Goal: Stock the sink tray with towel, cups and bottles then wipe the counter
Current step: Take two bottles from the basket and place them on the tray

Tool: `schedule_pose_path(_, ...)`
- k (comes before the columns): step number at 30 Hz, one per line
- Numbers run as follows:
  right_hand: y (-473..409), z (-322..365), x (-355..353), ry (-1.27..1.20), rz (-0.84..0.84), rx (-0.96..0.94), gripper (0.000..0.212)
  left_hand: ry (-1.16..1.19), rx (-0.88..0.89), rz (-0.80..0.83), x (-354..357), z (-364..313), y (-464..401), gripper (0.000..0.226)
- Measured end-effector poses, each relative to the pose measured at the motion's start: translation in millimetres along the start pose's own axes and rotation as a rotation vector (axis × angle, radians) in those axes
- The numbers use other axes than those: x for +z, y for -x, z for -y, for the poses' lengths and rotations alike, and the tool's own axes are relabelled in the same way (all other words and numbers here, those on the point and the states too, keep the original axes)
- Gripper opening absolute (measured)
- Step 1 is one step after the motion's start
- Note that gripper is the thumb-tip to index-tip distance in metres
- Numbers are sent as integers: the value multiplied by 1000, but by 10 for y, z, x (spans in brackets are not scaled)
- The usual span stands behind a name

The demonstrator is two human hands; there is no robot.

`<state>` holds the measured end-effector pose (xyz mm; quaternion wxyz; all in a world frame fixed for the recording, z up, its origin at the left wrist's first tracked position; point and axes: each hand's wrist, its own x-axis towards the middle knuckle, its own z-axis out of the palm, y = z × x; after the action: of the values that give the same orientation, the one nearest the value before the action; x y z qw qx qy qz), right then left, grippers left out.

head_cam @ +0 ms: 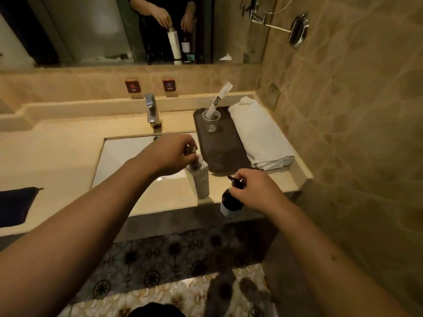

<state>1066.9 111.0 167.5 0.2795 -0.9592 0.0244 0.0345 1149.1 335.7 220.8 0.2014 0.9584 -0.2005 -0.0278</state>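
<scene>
A dark brown tray [223, 147] lies on the counter right of the sink. On its far end stands a clear plastic cup [210, 121] with a wrapped toothbrush in it. A folded white towel [259, 133] lies along the tray's right side. My left hand [170, 155] grips the pump top of a white bottle [201, 181], which hangs over the sink's front right corner, just left of the tray. My right hand [254, 191] holds a dark pump bottle [230, 202] with a white label by its neck, in front of the counter's edge.
A chrome faucet [152, 110] stands behind the white basin [128, 154]. A dark cloth [16, 205] lies on the counter at the far left. The tiled wall with a round shaving mirror [297, 30] closes in on the right. A wall mirror hangs behind the counter.
</scene>
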Motion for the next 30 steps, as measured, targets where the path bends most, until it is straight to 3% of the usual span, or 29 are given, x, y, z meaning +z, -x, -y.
schedule_pose_path(7, -939, -152, -86, -60, -33, 13, 12, -10, 32, -49, -47, 84, -1185, 11)
schedule_pose_path(17, -1831, -78, -85, -18, -35, 147, 18, -36, 214, 20, 221, 505, -2574, 23)
schedule_pose_path(30, -2419, -114, 127, -36, 17, 178, 10, -24, 238, 114, 396, 680, -3271, 23)
